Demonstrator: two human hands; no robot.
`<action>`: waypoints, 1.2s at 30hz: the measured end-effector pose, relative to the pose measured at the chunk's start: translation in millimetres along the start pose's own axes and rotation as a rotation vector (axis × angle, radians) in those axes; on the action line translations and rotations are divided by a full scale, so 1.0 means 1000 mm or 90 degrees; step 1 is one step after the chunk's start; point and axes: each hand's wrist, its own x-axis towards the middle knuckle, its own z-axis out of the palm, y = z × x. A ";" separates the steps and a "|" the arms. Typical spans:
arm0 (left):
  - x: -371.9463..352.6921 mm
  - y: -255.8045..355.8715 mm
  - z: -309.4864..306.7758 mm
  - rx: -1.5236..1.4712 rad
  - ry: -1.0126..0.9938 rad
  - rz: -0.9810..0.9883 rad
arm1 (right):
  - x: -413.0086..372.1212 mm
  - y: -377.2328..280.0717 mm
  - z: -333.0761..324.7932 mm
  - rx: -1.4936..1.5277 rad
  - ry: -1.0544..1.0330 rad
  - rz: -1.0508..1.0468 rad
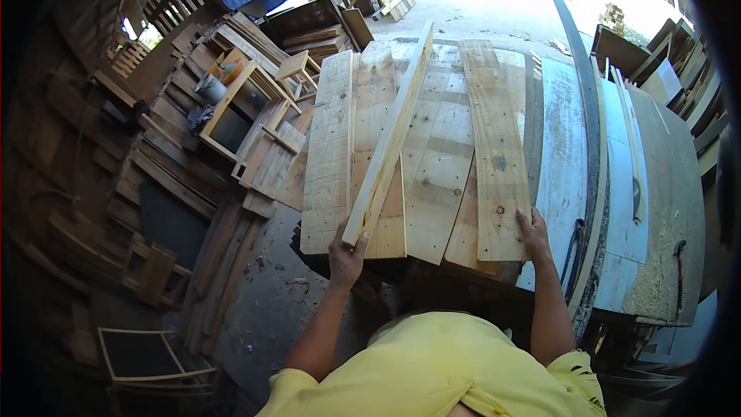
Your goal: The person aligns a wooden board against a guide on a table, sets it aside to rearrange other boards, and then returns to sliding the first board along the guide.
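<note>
My left hand (pixel 346 255) is wrapped round the near end of a long wooden plank (pixel 394 131). This plank is tilted up on its narrow edge and runs slantwise away over other boards. My right hand (pixel 534 235) grips the right edge of a wide, flat board (pixel 498 154) near its close end. Knots and a dark spot mark that board's face. Beneath both lie several pale boards side by side, among them a wide plank (pixel 328 154) at the left and a board with nail marks (pixel 437 193) in the middle.
Right of the boards are a long dark beam (pixel 590 131), a bluish panel (pixel 565 131) and a sawdust-covered sheet (pixel 668 208) with a red-handled tool (pixel 679 270). On the left stand wooden frames (pixel 239 112), a bucket (pixel 210 89) and stacked timber (pixel 220 270).
</note>
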 end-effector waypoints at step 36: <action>0.060 -0.006 -0.077 -0.555 0.162 -0.105 | 0.003 -0.040 0.088 -0.024 -0.075 -0.086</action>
